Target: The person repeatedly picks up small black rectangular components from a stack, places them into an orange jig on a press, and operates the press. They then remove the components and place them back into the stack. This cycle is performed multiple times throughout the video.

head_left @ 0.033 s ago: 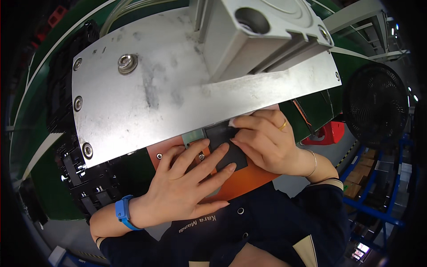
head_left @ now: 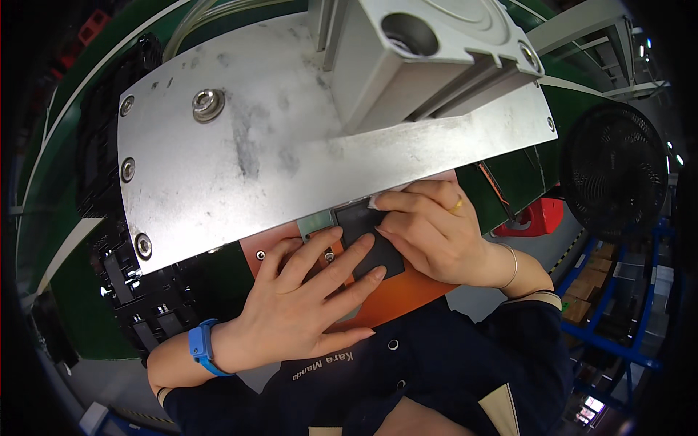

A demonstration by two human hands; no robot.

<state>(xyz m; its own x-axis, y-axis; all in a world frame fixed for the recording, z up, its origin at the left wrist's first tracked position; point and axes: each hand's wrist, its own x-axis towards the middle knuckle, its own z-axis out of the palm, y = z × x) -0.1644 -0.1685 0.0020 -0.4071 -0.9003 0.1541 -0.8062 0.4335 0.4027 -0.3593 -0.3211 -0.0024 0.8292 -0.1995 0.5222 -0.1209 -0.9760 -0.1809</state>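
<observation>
My left hand [head_left: 309, 294] lies flat with its fingers spread over a dark flat panel [head_left: 385, 263] and the orange plate [head_left: 396, 301] beneath it. Its fingertips rest on the panel's left part. At the panel's far right side, my right hand [head_left: 436, 232] is closed, thumb and fingers together. A small white piece [head_left: 373, 201], which looks like soft cloth, pokes out at its index fingertip, against the panel by the metal plate's edge. A pale green piece [head_left: 317, 224] borders the panel on the left. The panel's far end runs under the metal plate.
A large metal plate [head_left: 240, 182] with bolts overhangs the work, carrying a grey metal block [head_left: 407, 80]. Black jointed parts [head_left: 149, 298] stand at left on the green surface [head_left: 80, 312]. To the right are a red object [head_left: 534, 218], a black fan [head_left: 614, 171] and blue racks [head_left: 611, 341].
My right hand has shifted very slightly left along the metal plate's edge, with the white piece. My left hand has stayed in place.
</observation>
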